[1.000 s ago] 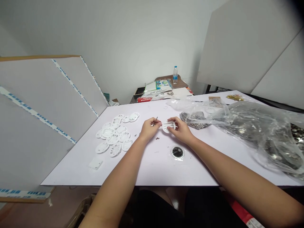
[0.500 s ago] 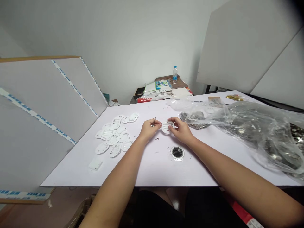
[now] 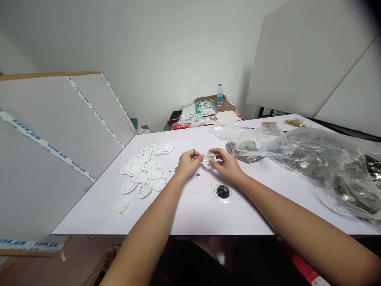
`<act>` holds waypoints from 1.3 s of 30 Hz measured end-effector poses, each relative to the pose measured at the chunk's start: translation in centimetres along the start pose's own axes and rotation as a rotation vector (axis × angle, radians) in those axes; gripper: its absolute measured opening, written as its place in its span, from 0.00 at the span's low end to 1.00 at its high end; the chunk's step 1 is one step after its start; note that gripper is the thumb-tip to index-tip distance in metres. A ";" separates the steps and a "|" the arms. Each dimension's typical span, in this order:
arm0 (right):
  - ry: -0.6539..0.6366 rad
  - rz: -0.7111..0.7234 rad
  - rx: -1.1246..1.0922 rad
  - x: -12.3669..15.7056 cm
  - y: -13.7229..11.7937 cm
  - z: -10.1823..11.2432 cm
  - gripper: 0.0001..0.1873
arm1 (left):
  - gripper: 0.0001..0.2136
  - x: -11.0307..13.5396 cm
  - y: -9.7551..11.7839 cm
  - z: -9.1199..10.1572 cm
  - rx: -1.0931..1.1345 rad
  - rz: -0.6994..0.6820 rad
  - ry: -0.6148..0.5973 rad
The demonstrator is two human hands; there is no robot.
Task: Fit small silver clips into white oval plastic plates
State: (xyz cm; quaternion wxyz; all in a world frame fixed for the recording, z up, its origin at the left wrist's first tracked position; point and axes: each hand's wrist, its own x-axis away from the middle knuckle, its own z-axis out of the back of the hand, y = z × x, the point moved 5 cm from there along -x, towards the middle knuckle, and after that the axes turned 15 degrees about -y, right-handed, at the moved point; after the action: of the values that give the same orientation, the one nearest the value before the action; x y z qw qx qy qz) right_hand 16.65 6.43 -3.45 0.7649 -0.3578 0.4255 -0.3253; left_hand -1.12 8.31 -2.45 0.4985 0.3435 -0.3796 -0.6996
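In the head view, the left hand (image 3: 187, 165) pinched a thin metal pin (image 3: 194, 152) in narrow fingers, its tip standing up just beside the white plastic plate (image 3: 208, 161). The right hand (image 3: 228, 165) held that plate by its edge, with the fingers curled over its slotted face. The plate looked light and stiff, but thin and smooth enough to slip, so its rim seemed the surest hold. The pin looked tiny and easy to drop, best kept between the fingertips. Just below the fingers, a small metal hook (image 3: 197, 174) lay on the white surface (image 3: 190, 212), and farther below sat a black-centred disc (image 3: 222, 192). Left of the fingers lay a loose heap of similar plates (image 3: 142, 172). Right of them, a clear bag of metal parts (image 3: 315, 167) spread near the right hand, its plastic crowding that side. Well beyond the fingers stood a water bottle (image 3: 219, 95)
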 end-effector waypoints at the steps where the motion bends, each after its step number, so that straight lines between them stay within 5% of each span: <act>1: 0.001 0.001 -0.007 0.0 0.0 0.0 0.18 | 0.13 0.0 0.0 0.0 -0.010 -0.011 0.000; 39: 0.035 0.047 -0.074 0.1 -0.8 0.7 0.19 | 0.12 0.4 0.9 -0.9 0.350 -0.017 -0.162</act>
State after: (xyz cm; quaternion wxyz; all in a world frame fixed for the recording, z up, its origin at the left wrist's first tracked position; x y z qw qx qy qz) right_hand 17.17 6.11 -2.51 0.7510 -0.3699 0.4589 -0.2976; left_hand -0.02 7.60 -2.15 0.3930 0.3708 -0.5311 -0.6526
